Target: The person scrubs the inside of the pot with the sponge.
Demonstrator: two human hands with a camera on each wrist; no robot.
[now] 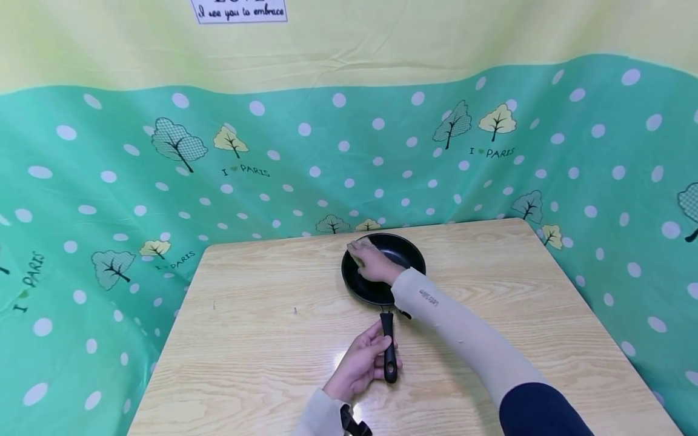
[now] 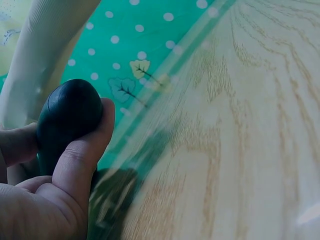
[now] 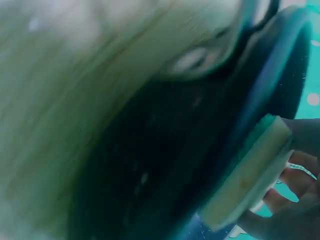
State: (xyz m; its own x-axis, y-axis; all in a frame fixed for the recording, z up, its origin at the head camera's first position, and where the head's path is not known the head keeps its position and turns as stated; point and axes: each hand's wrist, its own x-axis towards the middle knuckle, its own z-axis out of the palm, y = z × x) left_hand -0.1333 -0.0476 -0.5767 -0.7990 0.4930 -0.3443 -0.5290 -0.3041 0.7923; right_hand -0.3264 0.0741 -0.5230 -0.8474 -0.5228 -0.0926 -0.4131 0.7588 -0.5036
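A black frying pan [image 1: 403, 247] is near the far edge of the table, its handle [image 1: 388, 345] pointing toward me. My left hand [image 1: 360, 363] grips that handle, thumb on top; the left wrist view shows the rounded end of the handle [image 2: 75, 107] between thumb and fingers. In my right hand [image 1: 376, 261] is a sponge [image 3: 250, 175], pale yellow with a green scouring side. The right wrist view has the green side facing the pan's dark surface near the rim. From the head view, the sponge lies at the pan's left inner side, partly hidden by the fingers.
A light wood-grain table [image 1: 262, 321] lies under the pan. Behind it and along both sides hangs a green and yellow curtain [image 1: 305, 157] with white dots and trees. My right forearm [image 1: 469, 333] crosses the table's right half. Two small dark marks show on the tabletop.
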